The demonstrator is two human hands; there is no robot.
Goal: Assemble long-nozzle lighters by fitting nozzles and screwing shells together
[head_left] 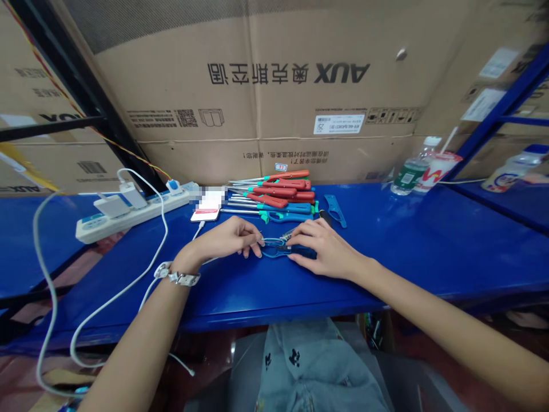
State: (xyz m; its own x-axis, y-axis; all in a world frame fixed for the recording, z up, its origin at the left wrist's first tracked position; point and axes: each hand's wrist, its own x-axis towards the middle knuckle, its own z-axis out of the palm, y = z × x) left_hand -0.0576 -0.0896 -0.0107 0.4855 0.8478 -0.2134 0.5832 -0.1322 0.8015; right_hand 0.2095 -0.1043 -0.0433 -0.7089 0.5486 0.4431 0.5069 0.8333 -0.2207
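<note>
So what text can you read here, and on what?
"AUX", upside down: middle box
"奥克斯空调", upside down: same box
"请在搬运时对我温柔些,谢谢您!", upside down: same box
"AUX": left box
Too small or blurred: fine print on the white sticker, green-label bottle, cup, white bottle. Phone: pixelated.

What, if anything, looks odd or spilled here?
The brown cardboard panel behind the blue tabletop looks inverted: its black AUX lettering reads upside down. No spill shows by the left hand or right hand.
</note>
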